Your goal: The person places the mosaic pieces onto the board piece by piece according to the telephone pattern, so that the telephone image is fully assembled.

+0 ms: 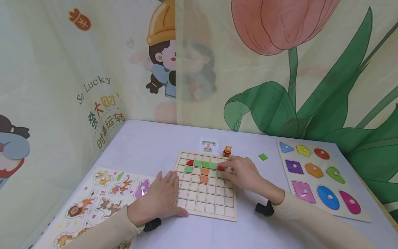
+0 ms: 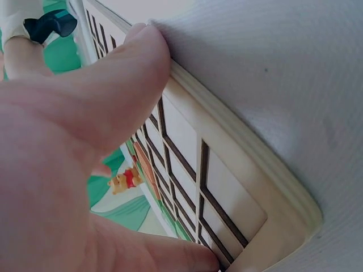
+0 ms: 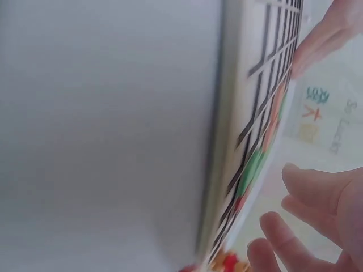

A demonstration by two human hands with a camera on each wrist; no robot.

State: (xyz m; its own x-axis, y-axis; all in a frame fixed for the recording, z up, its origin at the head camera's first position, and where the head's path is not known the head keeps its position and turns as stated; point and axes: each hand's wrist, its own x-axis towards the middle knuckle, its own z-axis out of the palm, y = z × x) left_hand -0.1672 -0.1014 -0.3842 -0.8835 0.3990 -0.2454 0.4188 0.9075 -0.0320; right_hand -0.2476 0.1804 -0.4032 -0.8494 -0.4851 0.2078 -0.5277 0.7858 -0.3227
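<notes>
A wooden grid board [image 1: 203, 208] lies on the white table, with red quarter-round, green square [image 1: 205, 165] and orange square [image 1: 204, 179] pieces in its upper cells. Along the board's left side, my left hand [image 1: 163, 195] rests with fingers extended and thumb at the front edge. In the left wrist view the thumb [image 2: 133, 68] lies on the board's rim. My right hand [image 1: 244, 173] is over the upper right cells, fingertips right at a red piece [image 1: 220, 167]. Seen from the right wrist, its fingers [image 3: 315, 187] are spread apart with nothing visible between them.
Behind the board are a pattern card [image 1: 208, 145] and a small bear figurine [image 1: 227, 150]. A loose green square [image 1: 263, 157] lies farther right. An animal puzzle board [image 1: 102, 224] is at left, a shape puzzle board [image 1: 298, 180] at right. Printed curtains [image 1: 205, 114] hang behind the table.
</notes>
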